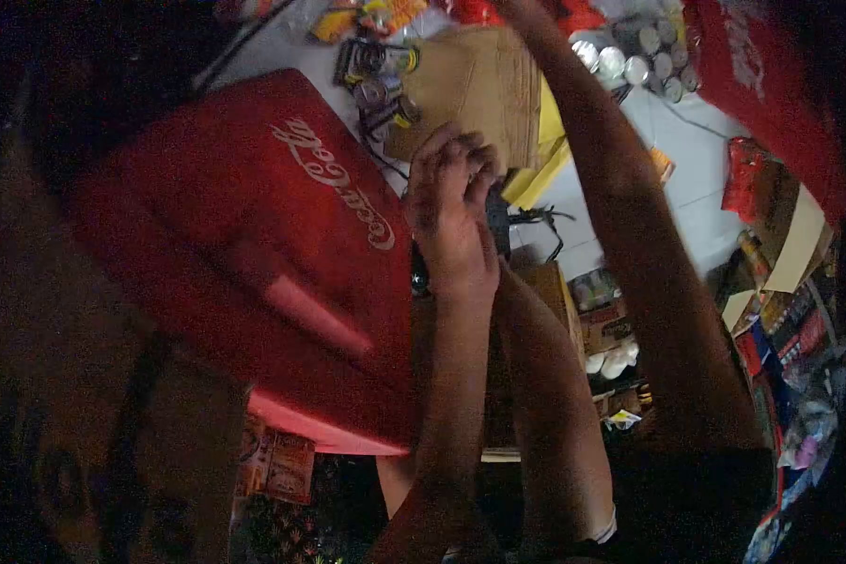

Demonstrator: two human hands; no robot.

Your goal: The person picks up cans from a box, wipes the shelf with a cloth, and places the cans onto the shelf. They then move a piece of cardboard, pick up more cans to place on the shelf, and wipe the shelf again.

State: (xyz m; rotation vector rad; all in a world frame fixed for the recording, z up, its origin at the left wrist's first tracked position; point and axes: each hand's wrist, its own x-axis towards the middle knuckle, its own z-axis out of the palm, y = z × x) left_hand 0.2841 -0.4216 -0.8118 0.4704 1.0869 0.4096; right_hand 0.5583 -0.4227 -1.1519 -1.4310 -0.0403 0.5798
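Observation:
My left hand is raised in the middle of the view, beside the red Coca-Cola cooler box. Its fingers are loosely bent and apart, and no object shows in them. Just beyond the fingertips lies a flattened brown cardboard piece, with a yellow sheet along its right side. My right arm reaches up across the view to the top edge, where the hand is cut off. What that hand touches is hidden.
Several dark cans stand left of the cardboard, and silver-topped cans at the upper right. A second red Coca-Cola surface is at the right. My bare leg is below, near an open carton. Packets crowd the right edge.

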